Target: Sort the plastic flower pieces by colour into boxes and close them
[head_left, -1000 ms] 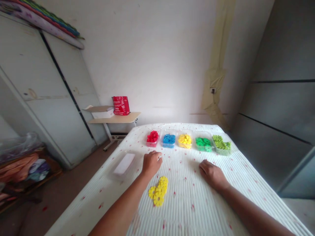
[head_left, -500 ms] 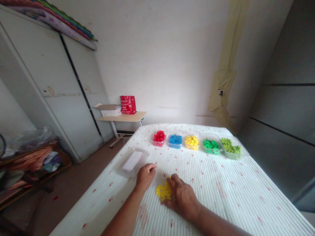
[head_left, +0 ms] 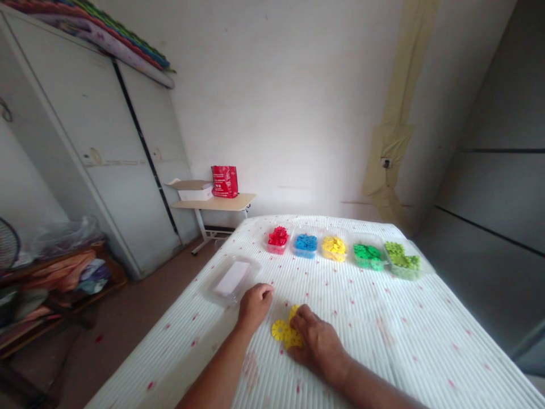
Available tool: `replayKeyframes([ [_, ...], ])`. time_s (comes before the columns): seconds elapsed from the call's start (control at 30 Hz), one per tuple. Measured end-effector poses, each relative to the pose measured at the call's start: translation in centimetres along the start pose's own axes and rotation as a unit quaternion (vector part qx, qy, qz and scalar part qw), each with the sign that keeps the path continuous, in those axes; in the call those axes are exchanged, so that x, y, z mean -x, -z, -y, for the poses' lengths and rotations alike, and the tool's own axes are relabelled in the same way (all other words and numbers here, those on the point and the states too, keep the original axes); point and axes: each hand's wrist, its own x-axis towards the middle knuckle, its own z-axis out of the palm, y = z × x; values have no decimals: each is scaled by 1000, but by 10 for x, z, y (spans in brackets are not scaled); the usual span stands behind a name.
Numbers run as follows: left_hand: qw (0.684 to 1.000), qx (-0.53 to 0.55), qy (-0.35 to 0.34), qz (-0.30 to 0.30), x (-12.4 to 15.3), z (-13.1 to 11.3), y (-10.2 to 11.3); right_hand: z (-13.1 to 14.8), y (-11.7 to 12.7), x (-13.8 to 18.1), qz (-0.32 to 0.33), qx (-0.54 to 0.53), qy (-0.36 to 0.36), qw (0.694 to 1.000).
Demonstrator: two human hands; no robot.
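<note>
A cluster of joined yellow snowflake discs (head_left: 284, 332) lies on the white striped bed cover (head_left: 383, 335). My right hand (head_left: 317, 342) rests on its right side, fingers curled over the discs. My left hand (head_left: 254, 305) sits just left of the cluster with its fingers curled loosely on the cover, nothing visible in it. Beyond my left hand is an empty clear plastic box (head_left: 232, 279). At the far edge stand boxes of red discs (head_left: 277, 239), blue discs (head_left: 305, 244), yellow discs (head_left: 333, 247), green discs (head_left: 367, 255) and light green discs (head_left: 401, 259).
A small side table (head_left: 215, 203) with a red bag (head_left: 225, 181) and a cardboard box stands beyond the bed by the wall. A white wardrobe (head_left: 76, 159) fills the left side. A low shelf with clothes (head_left: 55, 278) is at the far left.
My right hand has swung left from the bare cover onto the yellow cluster. My left hand drew back slightly. The camera turned a little to the left.
</note>
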Motion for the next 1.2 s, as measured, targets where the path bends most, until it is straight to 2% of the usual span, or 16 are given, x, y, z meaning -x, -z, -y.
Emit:
replayKeyframes([
  [0.17,1000,-2,-6,-1,1,-1,1,-2,-3,0,-22,-27,13,999],
  [0.37,1000,-4,-4,3,2,-3,2,-12,6,13,1,-69,30,997],
  [0.5,1000,-1,6,9,1,-3,2,-35,35,11,-8,-119,24,993],
  [0.63,1000,-8,15,18,0,-4,1,-68,83,-20,-127,-60,-14,990],
  [0.7,1000,-10,17,17,0,-3,2,-85,106,-41,-197,1,-69,978],
  [0.8,1000,-3,8,10,0,-3,2,-106,131,-64,-233,20,-87,968],
  [0.87,1000,2,5,6,0,-2,1,-113,136,-73,-244,22,-90,965],
  [0.93,1000,3,9,7,0,-1,0,-114,131,-78,-246,25,-91,965],
  [1.03,1000,-1,21,16,0,-2,0,-106,107,-76,-233,24,-89,968],
  [1.1,1000,-2,25,16,-1,-3,1,-94,84,-71,-203,9,-74,976],
  [1.2,1000,3,24,13,0,-4,1,-66,45,-56,-119,-36,1,992],
])
